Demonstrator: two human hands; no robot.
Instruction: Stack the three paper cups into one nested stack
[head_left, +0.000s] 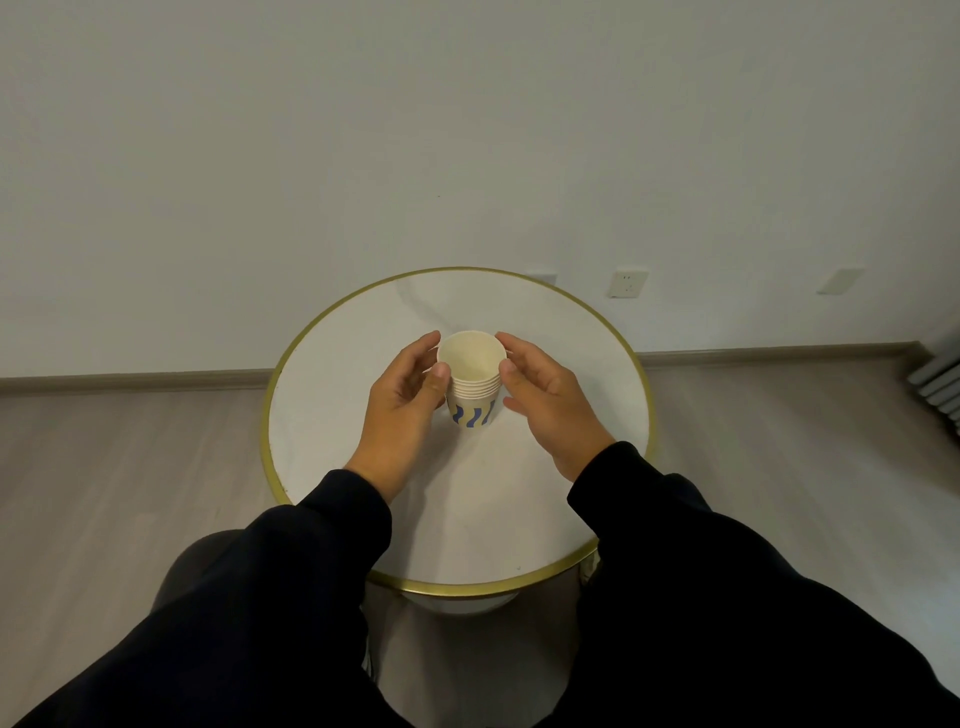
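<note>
The cups (471, 387) are nested into one upright stack sitting near the middle of the table (332, 415), a bit toward the far side. You can see several rolled rims bunched together under the top one, and the bottom cup has blue wavy stripes on its side. Top cup looks empty inside.

Left hand (402, 397) is cupped round the left side of the stack, thumb pressed against the rims, fingers curling behind, so it's gripping the stack. Right hand (543, 392) mirrors it on the other side, thumb tip touching the rims and forefinger up by the top rim; the rest of the fingers are loose and spread, so can't tell if that's a real grip or just a touch.

Both arms are in dark sleeves (675, 545). The table's round, white top, gold edge, standing on a pale wood floor (130, 457) by a white wall (311, 156).
</note>
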